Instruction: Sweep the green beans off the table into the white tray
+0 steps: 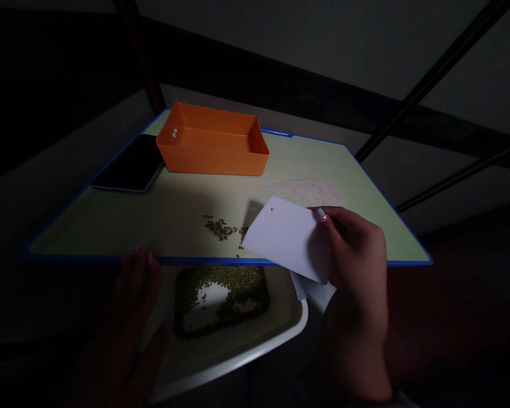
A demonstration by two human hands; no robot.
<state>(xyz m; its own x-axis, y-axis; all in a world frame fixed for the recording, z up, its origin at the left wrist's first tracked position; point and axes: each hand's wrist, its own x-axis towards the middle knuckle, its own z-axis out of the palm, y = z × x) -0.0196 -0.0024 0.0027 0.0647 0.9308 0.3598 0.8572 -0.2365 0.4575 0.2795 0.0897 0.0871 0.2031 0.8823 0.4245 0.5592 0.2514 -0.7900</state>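
My right hand (357, 249) is closed around a white plastic scraper (287, 235), a flat sheet with a small hole in one corner. It is tilted over the table's front edge, its left corner close to a small scatter of green beans (221, 228). Below the edge, a white basin (276, 350) holds many more green beans (233, 277), spread in a ring around a bare patch. In shadow at the left, my left hand (131, 311) is beside the basin, fingertips near the table edge and thumb apart from the fingers; nothing shows in it.
The pale table (187, 198) has a blue rim. An orange open box (215, 156) stands near its back, with a dark-screened phone or tablet (131, 164) to its left. A thin patch of pale grains (310, 190) lies at the right. The surroundings are dim.
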